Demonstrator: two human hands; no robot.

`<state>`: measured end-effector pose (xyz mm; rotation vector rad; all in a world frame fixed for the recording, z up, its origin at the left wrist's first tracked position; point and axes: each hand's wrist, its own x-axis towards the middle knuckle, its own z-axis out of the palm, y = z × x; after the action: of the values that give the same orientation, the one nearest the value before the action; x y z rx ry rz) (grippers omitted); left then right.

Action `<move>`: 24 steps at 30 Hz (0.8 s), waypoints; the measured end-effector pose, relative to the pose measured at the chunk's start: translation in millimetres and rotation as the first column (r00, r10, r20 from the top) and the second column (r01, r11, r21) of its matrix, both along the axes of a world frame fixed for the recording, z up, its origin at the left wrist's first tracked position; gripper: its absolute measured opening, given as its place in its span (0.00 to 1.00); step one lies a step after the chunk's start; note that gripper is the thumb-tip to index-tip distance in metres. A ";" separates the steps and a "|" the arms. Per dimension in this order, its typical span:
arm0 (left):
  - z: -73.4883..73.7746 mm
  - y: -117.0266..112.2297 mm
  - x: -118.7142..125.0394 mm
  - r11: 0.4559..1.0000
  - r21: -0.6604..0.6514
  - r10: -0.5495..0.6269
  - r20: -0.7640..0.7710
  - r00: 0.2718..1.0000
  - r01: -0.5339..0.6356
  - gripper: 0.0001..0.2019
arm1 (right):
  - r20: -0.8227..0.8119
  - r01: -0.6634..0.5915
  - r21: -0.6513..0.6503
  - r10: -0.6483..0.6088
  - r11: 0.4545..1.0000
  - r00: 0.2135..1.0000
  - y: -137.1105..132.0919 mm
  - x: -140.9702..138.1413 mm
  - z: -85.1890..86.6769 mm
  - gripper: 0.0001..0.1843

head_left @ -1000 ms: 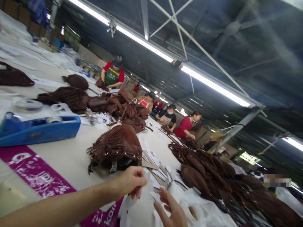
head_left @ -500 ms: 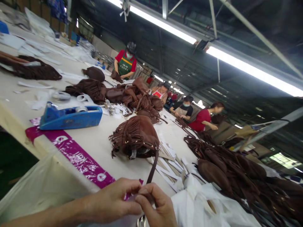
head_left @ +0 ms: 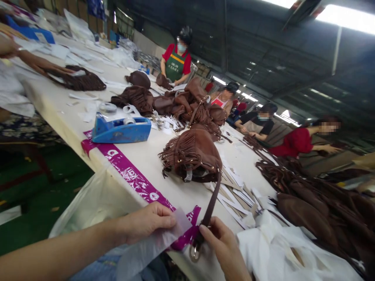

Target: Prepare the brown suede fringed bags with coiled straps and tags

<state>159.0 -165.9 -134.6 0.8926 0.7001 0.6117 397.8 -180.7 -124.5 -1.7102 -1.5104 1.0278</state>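
Note:
My left hand [head_left: 155, 222] pinches a strip of translucent plastic film [head_left: 146, 249] that hangs down over the table's front edge. To its right, my right hand [head_left: 222, 244] has thumb and fingers closed on a brown strap [head_left: 213, 199]. A metal ring [head_left: 194, 253] dangles from the strap's near end. The strap runs back to a brown fringed handbag [head_left: 199, 150], which lies on the table with its eyeleted opening facing me. Purple printed tape [head_left: 129, 175] runs along the table edge beneath and beside my hands.
A blue tape dispenser [head_left: 121, 128] stands on the tape's far end. Brown bags [head_left: 181, 103] are heaped behind it, and more brown leather pieces [head_left: 316, 203] lie at right. White wrapping [head_left: 281, 246] and paper strips [head_left: 231, 191] sit near my right hand. Several co-workers [head_left: 177, 58] work across the table.
My hands have moved apart from a shared pinch at the strap's end. The plastic film now shows in my left hand. The view has swung left and down.

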 end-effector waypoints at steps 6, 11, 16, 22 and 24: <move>4.1 -0.5 -9.6 0.987 0.133 -0.089 0.006 0.996 0.088 0.15 | -0.288 0.036 -0.141 -0.075 0.989 0.955 -8.1 -30.2 21.0 0.24; 4.9 -7.7 -12.7 0.979 0.138 -0.150 -0.014 0.989 0.151 0.14 | -0.516 0.001 -0.141 -0.075 0.990 0.853 -8.6 -57.8 3.7 0.26; -0.6 -12.9 -15.1 0.993 0.115 -0.018 -0.083 0.996 0.027 0.10 | -0.594 -0.071 -0.143 -0.028 0.987 0.804 -10.9 -75.1 -6.8 0.27; -0.9 -10.4 -35.4 0.970 0.195 0.164 -0.095 0.982 -0.143 0.07 | -0.556 0.069 -0.042 -0.081 0.997 0.827 -12.2 -78.3 5.4 0.29; -0.5 -9.5 -42.2 0.965 0.173 0.213 -0.091 0.973 -0.195 0.08 | -0.612 0.067 -0.032 -0.073 0.997 0.788 -11.8 -81.3 9.0 0.30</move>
<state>116.7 -175.5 -135.1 1.0187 0.8567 0.8178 316.5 -192.5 -115.5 -1.2364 -1.0044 1.3808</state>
